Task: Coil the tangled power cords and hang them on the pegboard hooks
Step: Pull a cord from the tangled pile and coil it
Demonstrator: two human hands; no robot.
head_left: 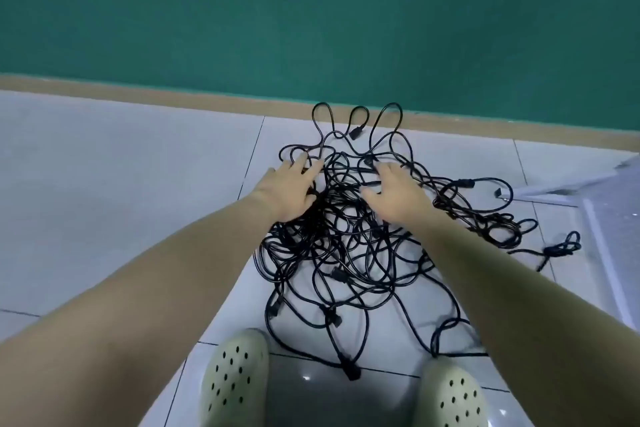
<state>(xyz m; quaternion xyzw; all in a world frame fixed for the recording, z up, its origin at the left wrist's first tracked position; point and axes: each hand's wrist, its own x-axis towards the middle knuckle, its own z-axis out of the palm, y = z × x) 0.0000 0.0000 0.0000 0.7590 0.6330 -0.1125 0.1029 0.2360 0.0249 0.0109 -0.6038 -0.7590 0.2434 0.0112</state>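
Two pale green perforated clogs [235, 378] at the bottom, then one tangled black power cord pile [346, 253] on white floor tiles [121, 201]; left hand [294, 189] and right hand [398, 192] both spread flat on it, gripping nothing.

The pile of cords [363, 246] lies on the floor [121, 184], in front of the wall [311, 10]. Both hands rest on top of it, the left hand [291, 187] beside the right hand [398, 191]. Two shoes [235, 378] stand just before the pile.
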